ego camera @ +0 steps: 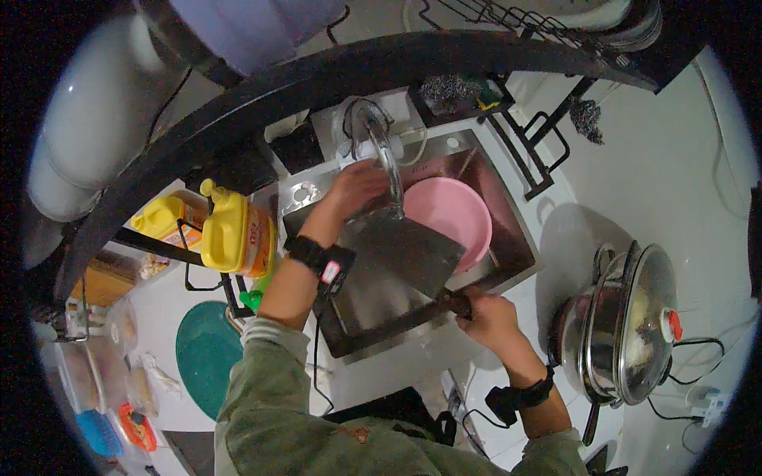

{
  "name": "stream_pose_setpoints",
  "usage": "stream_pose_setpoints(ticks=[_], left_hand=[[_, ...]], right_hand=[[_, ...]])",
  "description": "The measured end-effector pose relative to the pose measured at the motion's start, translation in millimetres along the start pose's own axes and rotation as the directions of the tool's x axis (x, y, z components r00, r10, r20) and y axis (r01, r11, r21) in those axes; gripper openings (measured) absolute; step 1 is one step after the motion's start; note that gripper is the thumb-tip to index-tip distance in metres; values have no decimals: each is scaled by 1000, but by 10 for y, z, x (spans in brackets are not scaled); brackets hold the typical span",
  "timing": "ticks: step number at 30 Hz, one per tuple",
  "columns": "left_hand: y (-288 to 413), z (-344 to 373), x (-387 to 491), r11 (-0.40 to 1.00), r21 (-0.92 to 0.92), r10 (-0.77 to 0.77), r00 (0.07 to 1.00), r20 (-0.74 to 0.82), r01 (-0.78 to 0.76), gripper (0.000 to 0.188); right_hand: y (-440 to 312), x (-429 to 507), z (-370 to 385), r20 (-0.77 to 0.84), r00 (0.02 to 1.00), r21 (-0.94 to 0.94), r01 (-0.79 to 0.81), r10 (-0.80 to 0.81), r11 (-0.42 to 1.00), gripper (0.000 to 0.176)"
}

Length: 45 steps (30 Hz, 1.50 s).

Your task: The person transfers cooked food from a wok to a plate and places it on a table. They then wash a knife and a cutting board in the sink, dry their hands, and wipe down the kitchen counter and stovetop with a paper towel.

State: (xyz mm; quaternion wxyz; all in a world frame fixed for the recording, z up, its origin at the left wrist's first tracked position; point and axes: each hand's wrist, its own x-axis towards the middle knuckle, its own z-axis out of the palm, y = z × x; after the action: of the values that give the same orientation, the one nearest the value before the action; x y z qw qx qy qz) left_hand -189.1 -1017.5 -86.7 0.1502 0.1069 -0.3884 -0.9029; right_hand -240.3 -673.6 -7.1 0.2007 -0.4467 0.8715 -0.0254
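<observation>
My right hand [491, 315] grips the dark handle of a cleaver [400, 253] at the front edge of the sink. Its broad grey blade lies across the middle of the basin, below the spout, and covers part of a pink plastic basin [446, 202]. My left hand [360, 187] is beside the curved metal faucet [390, 169], at the sink's back edge. Its fingertips pass behind the spout, so I cannot tell whether they touch the tap. The stainless steel sink [512, 238] surrounds the blade and the pink basin.
Yellow detergent jugs [229, 238] stand on a black rack at left, near a round green board [205, 357]. A lidded metal pot [646, 324] stands at right with cords beside it. Above the sink runs a black shelf edge [417, 50]. Steel wool [449, 92] sits on a black holder.
</observation>
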Motion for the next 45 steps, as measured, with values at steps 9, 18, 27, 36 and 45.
stream_pose_setpoints(ticks=[9,18,27,36,45], left_hand=[[-50,52,406,987,-137,27,930,-366,-83,16],[-476,-579,219,972,13,217,881,-420,-234,25],[-1475,266,-760,-90,976,249,944,216,-199,56],[-1377,98,-517,-181,978,223,973,-64,106,67],[-1401,-288,-297,-86,970,378,908,-179,227,65]], right_hand=[[-92,269,-116,0,997,-90,77,-77,993,39],[-148,464,-189,62,987,-115,157,-150,981,46],[-273,599,-10,61,966,-120,257,-251,959,44],[-317,480,48,92,971,-123,230,-219,965,45],[-361,435,-7,79,973,-112,225,-217,968,43]])
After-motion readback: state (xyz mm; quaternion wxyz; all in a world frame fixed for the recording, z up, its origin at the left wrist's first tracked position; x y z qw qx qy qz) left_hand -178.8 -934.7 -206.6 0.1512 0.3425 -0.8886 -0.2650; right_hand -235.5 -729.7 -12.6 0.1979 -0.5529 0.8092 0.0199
